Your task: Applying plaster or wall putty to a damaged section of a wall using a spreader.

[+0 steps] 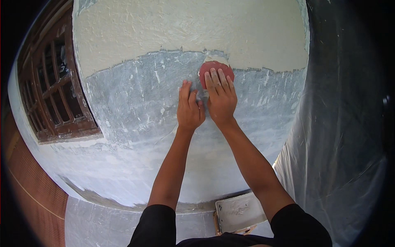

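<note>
My right hand (pixel 222 96) lies with its fingers stretched over a red, rounded putty spreader (pixel 212 66), pressing it to the wall. A pale smear of putty (pixel 217 59) shows along the spreader's upper edge, where the cream coat (pixel 189 24) meets the bare grey-blue wall (pixel 135 94). Just left of it, my left hand (pixel 190 108) rests against the grey part with its fingers a little apart and nothing in them. The spreader's lower part is hidden under my right hand.
A rectangular tray (pixel 240 212) with whitish putty sits low beside my right arm. At left is a brown wooden window (pixel 57 82), with a reddish-brown ribbed surface (pixel 35 185) below. Clear plastic sheeting (pixel 329 164) hangs along the right.
</note>
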### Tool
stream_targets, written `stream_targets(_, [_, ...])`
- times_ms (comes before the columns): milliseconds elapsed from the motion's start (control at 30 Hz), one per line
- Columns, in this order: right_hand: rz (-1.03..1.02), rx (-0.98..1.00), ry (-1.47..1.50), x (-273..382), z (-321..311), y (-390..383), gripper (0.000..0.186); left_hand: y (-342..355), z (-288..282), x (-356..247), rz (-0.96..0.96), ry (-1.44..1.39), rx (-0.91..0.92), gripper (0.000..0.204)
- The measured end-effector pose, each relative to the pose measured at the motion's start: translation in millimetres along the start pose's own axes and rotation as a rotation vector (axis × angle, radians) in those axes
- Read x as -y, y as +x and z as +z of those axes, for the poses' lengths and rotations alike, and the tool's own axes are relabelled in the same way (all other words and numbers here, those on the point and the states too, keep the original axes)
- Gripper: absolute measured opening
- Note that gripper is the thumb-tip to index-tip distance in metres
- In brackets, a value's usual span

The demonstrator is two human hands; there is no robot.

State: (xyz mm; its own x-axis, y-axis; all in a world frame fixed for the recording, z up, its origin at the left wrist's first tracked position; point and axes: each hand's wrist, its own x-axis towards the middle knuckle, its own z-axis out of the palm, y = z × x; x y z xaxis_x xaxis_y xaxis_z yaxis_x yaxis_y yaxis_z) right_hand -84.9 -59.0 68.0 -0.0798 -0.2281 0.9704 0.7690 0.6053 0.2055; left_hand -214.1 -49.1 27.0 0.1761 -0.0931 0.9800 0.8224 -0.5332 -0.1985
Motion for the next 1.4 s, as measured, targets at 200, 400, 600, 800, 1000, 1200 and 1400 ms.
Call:
stream_targets(200, [0.059, 0.016, -0.134, 4, 24, -21, 0.043, -5, 5, 7, 0.031, -0.074, -0.099, 0.035])
stream_targets(400, [0.102, 0.045, -0.143, 13, 18, -22, 0.044, -8, 5, 9, 0.056, -0.123, -0.098, 0.039])
stream_targets(600, [0.084, 0.106, -0.097, 17, -6, -46, 0.045, -9, 6, 8, 0.061, -0.110, -0.161, 0.039])
stream_targets(800, [0.348, 0.030, 0.274, -1, -65, 15, 0.028, -11, 4, 11, 0.083, -0.080, -0.095, 0.036])
stream_targets(1000, [0.441, 0.126, 0.455, -60, -53, 92, 0.026, -12, 6, 8, 0.070, -0.063, -0.072, 0.034])
stream_targets(1200, [0.513, 0.260, 0.444, -79, -28, 96, 0.028, -12, 5, 8, 0.077, -0.049, -0.066, 0.033])
stream_targets(1400, [0.577, 0.076, 0.507, -105, -36, 101, 0.031, -10, 6, 6, 0.063, -0.064, -0.065, 0.033])
